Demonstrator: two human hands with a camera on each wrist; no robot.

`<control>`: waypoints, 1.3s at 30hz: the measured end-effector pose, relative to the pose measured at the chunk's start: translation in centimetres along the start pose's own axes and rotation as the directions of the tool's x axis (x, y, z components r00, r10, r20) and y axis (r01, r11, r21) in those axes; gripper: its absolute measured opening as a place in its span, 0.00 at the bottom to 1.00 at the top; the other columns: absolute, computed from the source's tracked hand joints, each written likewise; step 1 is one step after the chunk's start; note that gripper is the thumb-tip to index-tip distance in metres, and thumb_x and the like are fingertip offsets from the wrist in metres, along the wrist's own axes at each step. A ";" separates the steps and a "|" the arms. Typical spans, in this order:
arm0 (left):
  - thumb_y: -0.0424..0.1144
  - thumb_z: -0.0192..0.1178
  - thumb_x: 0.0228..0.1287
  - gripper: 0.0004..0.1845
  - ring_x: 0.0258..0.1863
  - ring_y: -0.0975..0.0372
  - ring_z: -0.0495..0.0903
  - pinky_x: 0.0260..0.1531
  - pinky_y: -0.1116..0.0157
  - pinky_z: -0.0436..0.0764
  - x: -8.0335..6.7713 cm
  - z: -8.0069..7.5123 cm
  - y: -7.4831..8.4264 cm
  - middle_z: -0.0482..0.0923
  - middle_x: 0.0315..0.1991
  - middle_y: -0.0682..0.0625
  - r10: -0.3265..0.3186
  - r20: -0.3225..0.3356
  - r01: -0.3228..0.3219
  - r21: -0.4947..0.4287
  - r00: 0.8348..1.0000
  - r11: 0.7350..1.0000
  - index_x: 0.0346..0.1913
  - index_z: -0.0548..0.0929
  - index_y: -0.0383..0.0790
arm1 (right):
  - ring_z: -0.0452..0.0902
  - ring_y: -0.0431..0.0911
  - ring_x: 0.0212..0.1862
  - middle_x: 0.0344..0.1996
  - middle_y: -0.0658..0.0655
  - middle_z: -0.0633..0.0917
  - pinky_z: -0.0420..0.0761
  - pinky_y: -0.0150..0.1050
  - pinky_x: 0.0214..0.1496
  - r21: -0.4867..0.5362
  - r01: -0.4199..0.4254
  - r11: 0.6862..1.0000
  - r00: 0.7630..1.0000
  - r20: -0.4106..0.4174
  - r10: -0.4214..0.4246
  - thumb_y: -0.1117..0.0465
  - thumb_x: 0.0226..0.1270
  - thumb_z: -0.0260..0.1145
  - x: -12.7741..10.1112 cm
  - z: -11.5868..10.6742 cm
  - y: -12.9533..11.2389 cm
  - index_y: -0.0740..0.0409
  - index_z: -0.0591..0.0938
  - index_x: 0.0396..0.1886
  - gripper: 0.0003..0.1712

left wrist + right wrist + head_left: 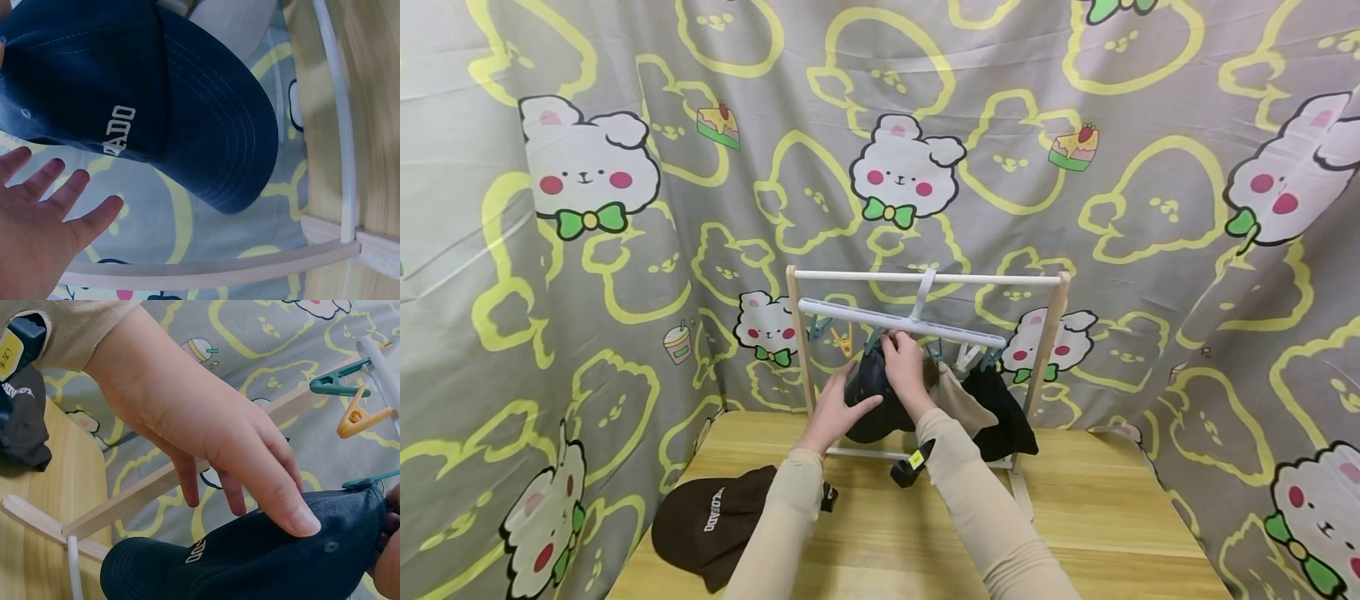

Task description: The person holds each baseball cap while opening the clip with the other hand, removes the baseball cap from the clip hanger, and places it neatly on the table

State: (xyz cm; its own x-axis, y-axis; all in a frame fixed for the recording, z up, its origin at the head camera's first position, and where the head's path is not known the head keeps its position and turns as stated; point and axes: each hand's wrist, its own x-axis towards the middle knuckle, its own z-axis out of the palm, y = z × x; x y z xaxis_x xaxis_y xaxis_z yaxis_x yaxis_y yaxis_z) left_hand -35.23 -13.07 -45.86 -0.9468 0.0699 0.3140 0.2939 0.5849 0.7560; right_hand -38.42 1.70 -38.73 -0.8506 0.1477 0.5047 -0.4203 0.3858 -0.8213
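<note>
Grey curtain (pixel 820 104), printed with yellow outlines and white rabbits, hangs behind and on both sides of the wooden table (pixel 1097 517) where I work. On it stands a rack (pixel 1051 350) with wooden uprights and white rods; a pale blue hanger (pixel 887 320) is hooked over its top rod, sloping down to the right. Below the hanger, between my hands, is a navy cap (pixel 137 94) with white letters, brim angled downward. A brown cap (pixel 692 517) lies on the table at left, in front of the rack; a black cap (pixel 1003 417) and a beige cap (pixel 962 398) hang toward the hanger's right end. My left hand (pixel 835 412) rests its thumb on the navy cap, other fingers straight and spread wide. My right hand (pixel 906 367) pinches that cap's upper edge beside a teal clip (pixel 369 481); whether the clip bites the fabric, I cannot tell. An orange clip (pixel 356 422) hangs farther left.
</note>
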 end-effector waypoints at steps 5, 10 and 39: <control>0.67 0.65 0.53 0.50 0.71 0.47 0.65 0.68 0.43 0.66 0.3 0.2 0.0 0.62 0.72 0.42 0.020 -0.001 -0.020 -0.012 1.000 1.000 0.75 0.60 0.48 | 0.69 0.47 0.26 0.20 0.53 0.75 0.67 0.35 0.31 -0.005 -0.003 1.000 1.000 -0.002 0.003 0.58 0.71 0.61 0.0 0.0 0.1 0.62 0.79 0.27 0.14; 0.65 0.66 0.54 0.49 0.69 0.48 0.66 0.68 0.45 0.67 0.5 0.5 0.2 0.65 0.70 0.42 0.042 -0.003 -0.042 -0.018 0.999 0.999 0.74 0.61 0.46 | 0.69 0.47 0.26 0.21 0.54 0.76 0.68 0.35 0.31 -0.007 -0.007 1.000 1.000 0.010 0.007 0.58 0.71 0.60 0.0 0.0 0.1 0.62 0.80 0.28 0.14; 0.48 0.65 0.62 0.32 0.58 0.46 0.77 0.56 0.47 0.77 0.5 1.1 0.6 0.75 0.60 0.37 0.100 -0.160 -0.092 0.053 0.982 0.994 0.65 0.71 0.36 | 0.84 0.54 0.44 0.37 0.62 0.88 0.81 0.48 0.50 0.016 -0.067 0.998 0.995 0.081 0.065 0.52 0.67 0.62 0.0 0.4 -0.1 0.64 0.83 0.41 0.18</control>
State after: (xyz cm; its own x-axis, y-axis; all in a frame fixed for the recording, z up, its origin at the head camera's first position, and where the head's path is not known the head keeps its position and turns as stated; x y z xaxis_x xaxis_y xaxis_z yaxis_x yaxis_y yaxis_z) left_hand -35.68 -11.79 -45.86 -0.8797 -0.0019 0.4756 0.3729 0.6180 0.6922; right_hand -38.48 1.31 -38.79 -0.8989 0.0984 0.4269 -0.3676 0.3609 -0.8571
